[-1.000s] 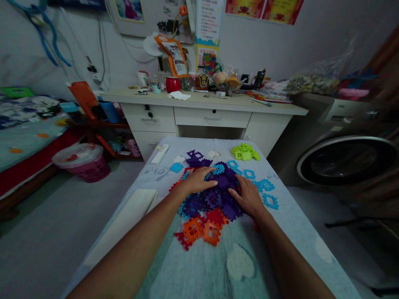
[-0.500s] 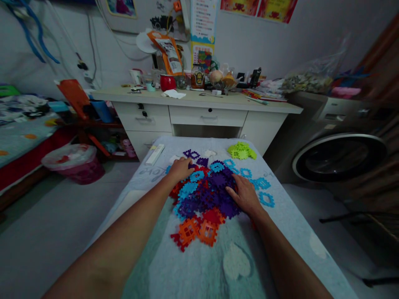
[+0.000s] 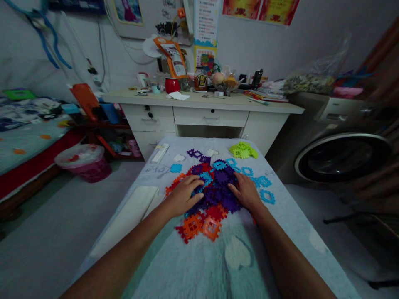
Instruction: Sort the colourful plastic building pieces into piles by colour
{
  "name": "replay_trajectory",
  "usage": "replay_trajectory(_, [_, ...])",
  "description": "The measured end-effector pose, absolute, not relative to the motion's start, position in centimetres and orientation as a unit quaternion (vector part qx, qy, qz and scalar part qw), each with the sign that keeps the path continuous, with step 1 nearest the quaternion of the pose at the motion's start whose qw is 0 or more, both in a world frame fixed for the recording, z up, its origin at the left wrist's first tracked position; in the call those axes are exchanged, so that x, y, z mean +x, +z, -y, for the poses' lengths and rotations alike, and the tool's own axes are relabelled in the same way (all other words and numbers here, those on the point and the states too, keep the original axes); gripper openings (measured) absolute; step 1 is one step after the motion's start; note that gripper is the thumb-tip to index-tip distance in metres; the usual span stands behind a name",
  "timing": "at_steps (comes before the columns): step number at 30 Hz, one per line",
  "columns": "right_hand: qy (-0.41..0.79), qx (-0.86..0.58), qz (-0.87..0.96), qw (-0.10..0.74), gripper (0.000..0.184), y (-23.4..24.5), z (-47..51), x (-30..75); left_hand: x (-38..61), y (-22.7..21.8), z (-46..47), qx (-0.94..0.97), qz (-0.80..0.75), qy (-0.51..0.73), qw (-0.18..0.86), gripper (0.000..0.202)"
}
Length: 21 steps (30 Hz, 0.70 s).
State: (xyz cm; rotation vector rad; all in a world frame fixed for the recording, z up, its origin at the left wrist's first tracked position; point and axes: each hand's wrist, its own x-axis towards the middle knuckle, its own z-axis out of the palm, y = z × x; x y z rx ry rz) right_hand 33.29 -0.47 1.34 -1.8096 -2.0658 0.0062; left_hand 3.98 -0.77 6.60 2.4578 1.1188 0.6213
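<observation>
A heap of interlocking plastic tiles lies on the cloth-covered table [image 3: 199, 265], with purple tiles [image 3: 222, 177] in the middle and blue and red ones mixed in. My left hand [image 3: 184, 194] rests over the heap's left side, fingers apart, beside a blue tile [image 3: 205, 179]. At the right edge of the purple tiles lies my right hand [image 3: 245, 191], its fingers loosely spread against them. Orange tiles [image 3: 192, 225] sit at the near side of the heap. Several light-blue tiles [image 3: 267, 197] lie scattered to the right of my right hand.
Green tiles [image 3: 243, 150] are stacked at the table's far right corner. A white narrow box [image 3: 160, 153] lies at the far left, and a long pale flat object [image 3: 131, 218] along the left edge. Behind stands a white desk [image 3: 212, 118]; a washing machine [image 3: 336, 145] is at right.
My left hand has moved nearer and slightly right, from the heap's far left edge onto its left side. A separate blue tile at the left now shows. My right hand has hardly moved.
</observation>
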Motion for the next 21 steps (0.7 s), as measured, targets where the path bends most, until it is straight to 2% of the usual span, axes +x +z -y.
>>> replay_trajectory(4, [0.006, -0.649, 0.735, 0.195, 0.062, 1.5, 0.5, 33.2, 4.4, 5.0, 4.0, 0.889, -0.408, 0.155, 0.14, 0.081])
replay_trajectory(6, [0.007, -0.651, 0.734, 0.191, 0.062, 1.5, 0.5, 33.2, 4.8, 4.2, 4.2, 0.889, -0.418, 0.148, 0.114, 0.089])
replay_trajectory(13, [0.014, -0.654, 0.73, 0.196, 0.062, 1.4, 0.6, 33.2, 5.6, 3.4, 0.3, 0.872, -0.458, 0.164, 0.045, 0.071])
replay_trajectory(21, [0.015, -0.654, 0.731, 0.193, 0.064, 2.0, 0.6, 33.0, 6.6, 3.0, -5.1, 0.857, -0.485, 0.173, 0.0, 0.068])
